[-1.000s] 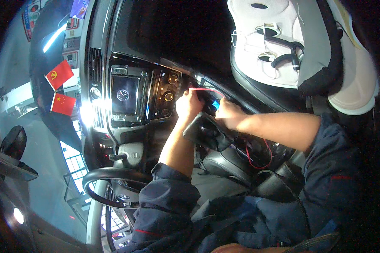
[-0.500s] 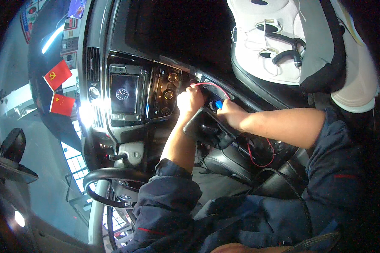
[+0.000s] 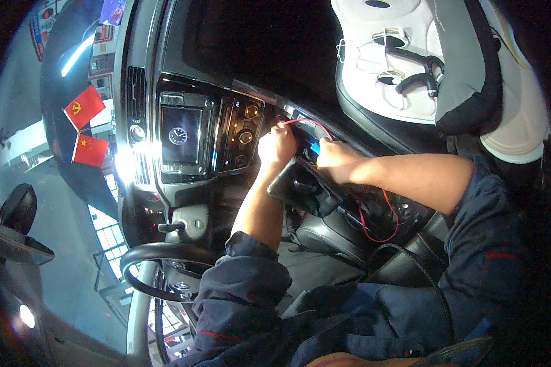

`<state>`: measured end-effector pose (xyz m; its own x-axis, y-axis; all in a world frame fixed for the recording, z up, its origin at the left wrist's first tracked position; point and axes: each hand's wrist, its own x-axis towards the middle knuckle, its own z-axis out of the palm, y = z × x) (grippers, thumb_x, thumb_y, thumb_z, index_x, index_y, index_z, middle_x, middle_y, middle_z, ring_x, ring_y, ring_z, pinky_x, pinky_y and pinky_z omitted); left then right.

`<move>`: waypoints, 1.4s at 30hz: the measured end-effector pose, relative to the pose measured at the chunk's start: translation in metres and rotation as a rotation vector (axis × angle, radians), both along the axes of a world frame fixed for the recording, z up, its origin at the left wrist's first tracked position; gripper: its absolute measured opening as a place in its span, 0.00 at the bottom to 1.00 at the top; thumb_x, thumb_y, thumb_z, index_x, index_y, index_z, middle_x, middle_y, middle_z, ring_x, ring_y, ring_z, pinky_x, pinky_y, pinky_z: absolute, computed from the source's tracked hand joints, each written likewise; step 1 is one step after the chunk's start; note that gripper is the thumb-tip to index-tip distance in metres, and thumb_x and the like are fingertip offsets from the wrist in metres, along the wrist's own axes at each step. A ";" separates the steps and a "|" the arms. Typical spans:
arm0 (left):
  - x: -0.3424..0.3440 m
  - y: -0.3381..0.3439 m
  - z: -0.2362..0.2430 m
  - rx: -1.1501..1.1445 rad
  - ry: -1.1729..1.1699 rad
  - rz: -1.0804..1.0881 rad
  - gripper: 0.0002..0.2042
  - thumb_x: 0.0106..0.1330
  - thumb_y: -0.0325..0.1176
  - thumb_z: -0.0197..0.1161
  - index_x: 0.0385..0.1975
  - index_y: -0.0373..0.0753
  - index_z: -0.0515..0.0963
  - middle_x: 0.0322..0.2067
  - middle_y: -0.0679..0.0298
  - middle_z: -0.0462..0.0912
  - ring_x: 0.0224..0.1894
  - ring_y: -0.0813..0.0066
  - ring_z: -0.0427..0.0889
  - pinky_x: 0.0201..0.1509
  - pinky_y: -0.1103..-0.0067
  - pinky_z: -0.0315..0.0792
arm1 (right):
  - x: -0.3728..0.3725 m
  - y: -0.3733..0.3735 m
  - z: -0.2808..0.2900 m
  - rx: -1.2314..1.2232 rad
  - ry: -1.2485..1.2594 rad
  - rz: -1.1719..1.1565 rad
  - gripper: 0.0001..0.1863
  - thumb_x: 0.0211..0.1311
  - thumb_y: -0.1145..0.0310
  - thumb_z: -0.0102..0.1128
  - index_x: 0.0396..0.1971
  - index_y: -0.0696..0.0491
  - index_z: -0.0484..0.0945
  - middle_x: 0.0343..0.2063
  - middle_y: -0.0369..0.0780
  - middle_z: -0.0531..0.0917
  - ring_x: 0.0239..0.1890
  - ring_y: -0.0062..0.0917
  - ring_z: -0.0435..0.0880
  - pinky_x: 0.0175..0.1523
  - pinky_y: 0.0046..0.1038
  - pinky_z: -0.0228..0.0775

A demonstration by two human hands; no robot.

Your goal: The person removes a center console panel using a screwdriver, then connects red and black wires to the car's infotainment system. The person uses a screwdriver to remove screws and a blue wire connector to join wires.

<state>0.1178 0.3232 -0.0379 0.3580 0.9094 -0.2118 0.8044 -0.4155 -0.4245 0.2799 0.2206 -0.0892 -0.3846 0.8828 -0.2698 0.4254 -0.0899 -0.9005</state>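
Over the centre console of a car, both my hands work close together. My left hand is closed, its fingertips pinching the end of a thin red wire. That wire arcs across to my right hand, which is closed around a small blue object whose kind I cannot make out. More red wire hangs in a loop below the right forearm. Between my wrists a dark, glossy trim piece with a black boot sits tilted. The opening under my fingers is mostly dark and hidden.
A lit screen and control knobs are left of my hands. The steering wheel stands at lower left. A seat with a white cover carries a black forked object. A black cable curves beside my right arm.
My right hand has shifted slightly up and left with the blue object. The tilted trim piece has turned a little, showing more of its glossy face. My left hand is almost still.
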 end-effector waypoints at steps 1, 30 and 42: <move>-0.001 0.000 0.000 -0.011 -0.017 -0.007 0.11 0.70 0.35 0.55 0.40 0.34 0.78 0.33 0.49 0.87 0.31 0.51 0.90 0.34 0.63 0.85 | 0.000 0.000 0.000 0.042 -0.028 0.026 0.29 0.59 0.60 0.70 0.51 0.65 0.71 0.44 0.59 0.86 0.50 0.53 0.87 0.53 0.48 0.80; 0.012 -0.006 0.012 -0.116 0.041 0.139 0.15 0.75 0.37 0.47 0.51 0.34 0.75 0.44 0.45 0.85 0.43 0.47 0.89 0.45 0.59 0.84 | 0.025 0.017 0.047 0.075 -0.198 0.272 0.14 0.54 0.74 0.63 0.40 0.53 0.89 0.43 0.48 0.89 0.48 0.42 0.89 0.51 0.40 0.84; 0.005 -0.006 0.008 -0.069 0.012 0.047 0.14 0.73 0.38 0.50 0.47 0.35 0.77 0.38 0.45 0.86 0.38 0.47 0.89 0.42 0.60 0.83 | 0.028 0.007 0.063 0.066 -0.258 0.171 0.16 0.51 0.78 0.64 0.41 0.54 0.87 0.46 0.48 0.88 0.48 0.45 0.89 0.49 0.41 0.85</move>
<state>0.1229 0.3168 -0.0303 0.3124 0.9081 -0.2789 0.8188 -0.4063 -0.4056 0.3082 0.2277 -0.0267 -0.4554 0.8299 -0.3222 0.6443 0.0574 -0.7627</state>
